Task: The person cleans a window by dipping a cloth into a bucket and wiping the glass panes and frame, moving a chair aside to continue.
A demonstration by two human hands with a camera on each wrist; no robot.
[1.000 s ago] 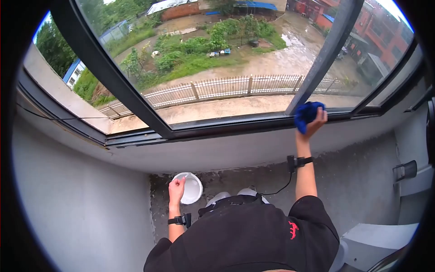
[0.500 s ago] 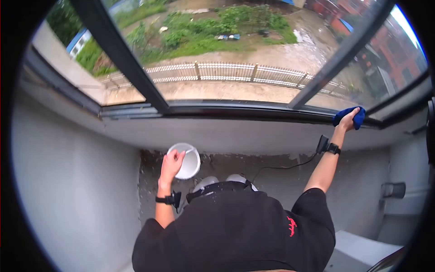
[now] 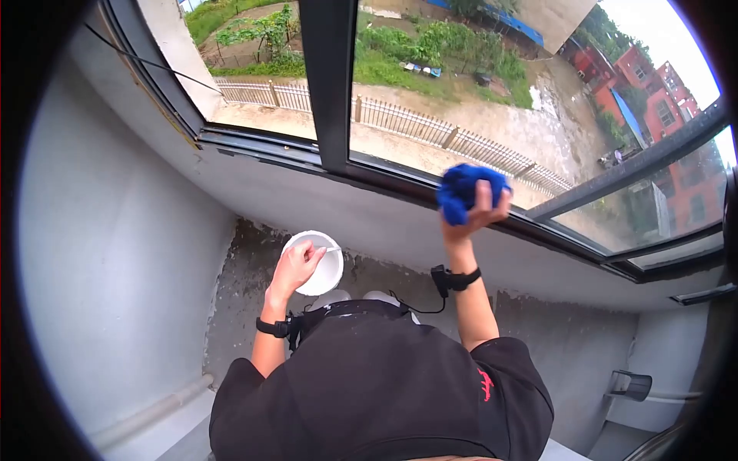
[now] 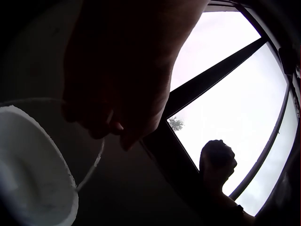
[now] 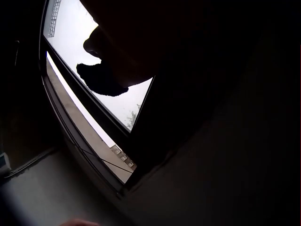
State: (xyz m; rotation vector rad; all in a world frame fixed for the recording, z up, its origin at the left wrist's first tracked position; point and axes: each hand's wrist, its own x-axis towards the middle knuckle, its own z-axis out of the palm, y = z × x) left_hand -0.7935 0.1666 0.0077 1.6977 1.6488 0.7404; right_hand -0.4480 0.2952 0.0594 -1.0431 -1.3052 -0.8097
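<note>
My right hand (image 3: 483, 211) grips a bunched blue cloth (image 3: 463, 190), held up at the lower part of the middle window pane, just left of the right-hand upright. In the right wrist view the cloth (image 5: 103, 81) is a dark, fuzzy-edged silhouette against the bright glass. Low on the left, my left hand (image 3: 297, 267) holds the thin wire handle (image 4: 99, 157) of a white bucket (image 3: 330, 270), its fingers curled round it. The bucket hangs tilted beneath that hand, its pale inside showing in the left wrist view.
A dark window frame (image 3: 329, 92) with several panes runs across the front above a grey wall (image 3: 369, 223). A thin black cable (image 3: 154, 61) crosses the left pane. At the lower right, a grey fixture (image 3: 632, 386) sits by the wall. Pipes (image 3: 154, 415) run low on the left.
My right hand moved with the cloth to the far right of the window, then back left to the middle pane. The head view has turned. My left hand keeps hold of the bucket handle.
</note>
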